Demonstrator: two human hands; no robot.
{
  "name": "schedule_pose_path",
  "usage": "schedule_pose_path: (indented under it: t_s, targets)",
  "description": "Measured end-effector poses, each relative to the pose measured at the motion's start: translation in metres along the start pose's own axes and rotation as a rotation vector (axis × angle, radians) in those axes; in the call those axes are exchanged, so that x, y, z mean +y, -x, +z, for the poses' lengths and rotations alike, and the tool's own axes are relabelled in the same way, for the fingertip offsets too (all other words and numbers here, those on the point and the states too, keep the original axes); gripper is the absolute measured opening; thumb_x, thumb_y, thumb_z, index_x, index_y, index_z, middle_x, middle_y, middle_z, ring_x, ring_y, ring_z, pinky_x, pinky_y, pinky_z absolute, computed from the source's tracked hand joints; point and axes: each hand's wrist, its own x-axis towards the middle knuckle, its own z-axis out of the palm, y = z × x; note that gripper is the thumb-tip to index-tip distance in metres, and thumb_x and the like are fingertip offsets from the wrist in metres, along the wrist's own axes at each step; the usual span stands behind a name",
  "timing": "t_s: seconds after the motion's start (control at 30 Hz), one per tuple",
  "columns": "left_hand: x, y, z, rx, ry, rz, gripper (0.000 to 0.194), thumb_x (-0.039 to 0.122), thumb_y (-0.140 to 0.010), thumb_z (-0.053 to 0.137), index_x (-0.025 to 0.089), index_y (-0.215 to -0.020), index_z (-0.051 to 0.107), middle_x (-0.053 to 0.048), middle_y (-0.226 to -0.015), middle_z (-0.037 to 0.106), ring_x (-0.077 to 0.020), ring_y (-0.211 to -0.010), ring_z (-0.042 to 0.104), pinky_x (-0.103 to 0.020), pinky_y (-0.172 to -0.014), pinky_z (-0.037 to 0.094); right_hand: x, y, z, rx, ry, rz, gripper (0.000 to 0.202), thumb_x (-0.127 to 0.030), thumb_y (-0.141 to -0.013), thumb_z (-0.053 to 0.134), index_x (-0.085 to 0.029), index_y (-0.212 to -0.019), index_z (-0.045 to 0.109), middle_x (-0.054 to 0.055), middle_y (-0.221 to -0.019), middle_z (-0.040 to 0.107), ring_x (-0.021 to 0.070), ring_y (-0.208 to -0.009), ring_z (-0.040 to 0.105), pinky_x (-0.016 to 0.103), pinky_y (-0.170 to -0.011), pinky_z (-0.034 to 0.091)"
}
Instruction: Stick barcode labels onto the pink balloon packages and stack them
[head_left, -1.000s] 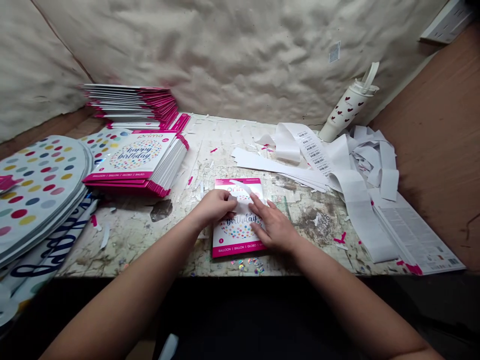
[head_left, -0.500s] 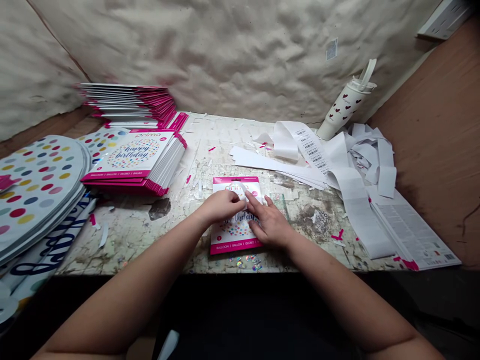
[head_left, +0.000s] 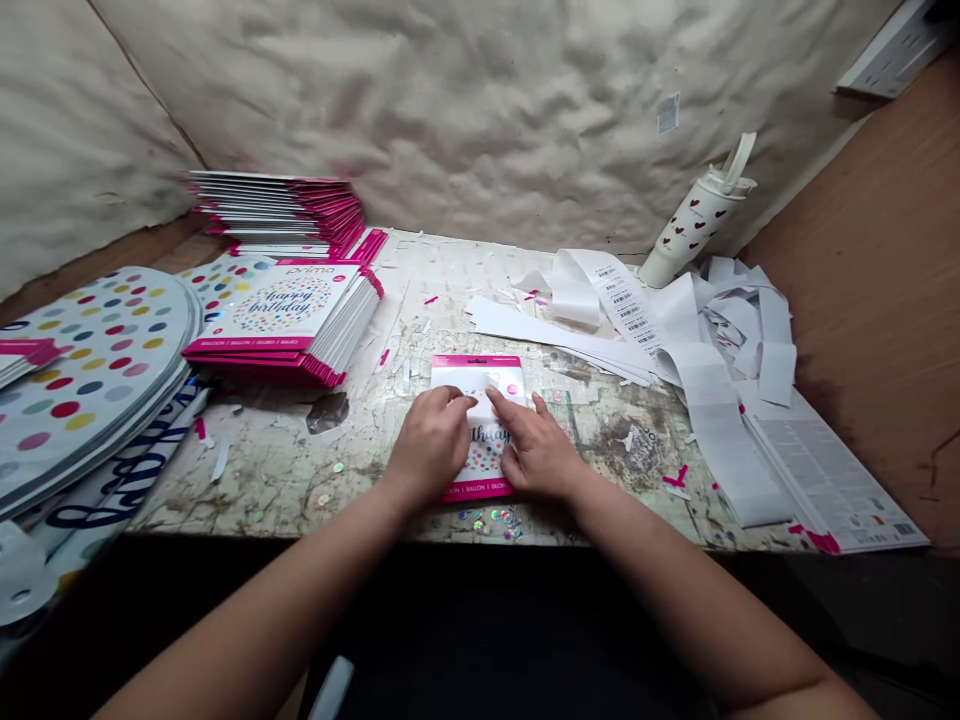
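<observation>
A flat balloon packet (head_left: 487, 462) with pink top and bottom bands and "birthday" lettering lies on the worktable in front of me. Over its left side is my left hand (head_left: 431, 438), fingers curled in and closed; what they pinch, if anything, is hidden. My right hand (head_left: 541, 446) rests on the packet's right side, its fingers stretched and apart, index fingertip near the upper middle. Close to that fingertip shows a small white piece (head_left: 489, 381), too indistinct to name.
Balloon packets (head_left: 289, 315) are piled at the left, with another stack (head_left: 277, 215) behind. Round dotted balloons (head_left: 97, 370) lie at far left. To the right are a label strip (head_left: 626, 300), paper strips (head_left: 562, 330), a curled backing strip (head_left: 720, 430), a printed card (head_left: 832, 480) and a tumbler (head_left: 694, 225).
My left hand has moved down and left over the packet, covering more of its left side. The white loop seen above the fingers no longer shows. My right hand stays on the packet.
</observation>
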Motion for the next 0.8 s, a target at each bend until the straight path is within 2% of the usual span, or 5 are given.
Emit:
schedule_pose_path:
  t_s: [0.13,0.23,0.37,0.53,0.8]
  targets:
    - [0.009,0.032,0.024,0.017,-0.213,-0.008,0.06,0.042,-0.089,0.04,0.007,-0.137,0.041,-0.023,-0.143,0.037,-0.0355,-0.134,0.03,-0.052,-0.107,0.025,0.005,-0.001,-0.006,0.01,-0.147,0.024,0.084,-0.014,-0.073,0.049,-0.021,-0.148,0.011,0.009,-0.123,0.059,0.0222,-0.115,0.053,0.054,-0.111,0.013]
    - [0.013,0.035,0.029,-0.039,-0.263,-0.011,0.059,0.05,-0.088,0.04,0.02,-0.138,0.042,-0.02,-0.145,0.035,-0.0375,-0.134,0.03,-0.055,-0.106,0.024,0.014,-0.01,-0.018,0.108,-0.408,0.141,0.075,-0.022,-0.073,0.06,-0.028,-0.141,0.03,0.007,-0.129,0.054,0.023,-0.114,0.053,0.049,-0.104,0.033]
    - [0.014,0.031,0.024,-0.032,-0.254,-0.005,0.055,0.051,-0.087,0.043,0.026,-0.136,0.045,-0.019,-0.145,0.035,-0.0384,-0.133,0.032,-0.054,-0.106,0.024,0.026,-0.031,-0.029,0.335,-0.864,0.453,0.034,-0.04,-0.07,0.069,-0.021,-0.096,0.06,0.007,-0.101,0.065,0.0157,-0.074,0.061,0.026,-0.057,0.049]
    - [0.013,0.032,0.021,-0.014,-0.171,-0.013,0.053,0.049,-0.086,0.046,0.025,-0.133,0.049,-0.018,-0.153,0.015,-0.0395,-0.134,0.03,-0.052,-0.105,0.027,0.025,-0.048,-0.027,-0.055,-1.263,0.76,0.036,-0.039,-0.058,0.079,-0.015,-0.07,0.055,-0.005,-0.048,0.055,0.004,-0.033,0.039,0.014,-0.029,0.024]
    - [0.013,0.032,0.02,-0.06,-0.199,0.028,0.055,0.048,-0.088,0.04,0.022,-0.136,0.046,-0.013,-0.151,0.026,-0.0418,-0.134,0.027,-0.054,-0.106,0.026,0.024,-0.059,-0.022,-0.107,-0.904,0.817,0.024,-0.029,-0.072,0.072,-0.017,-0.067,0.051,-0.005,-0.043,0.053,0.0061,-0.03,0.041,0.017,-0.029,0.026]
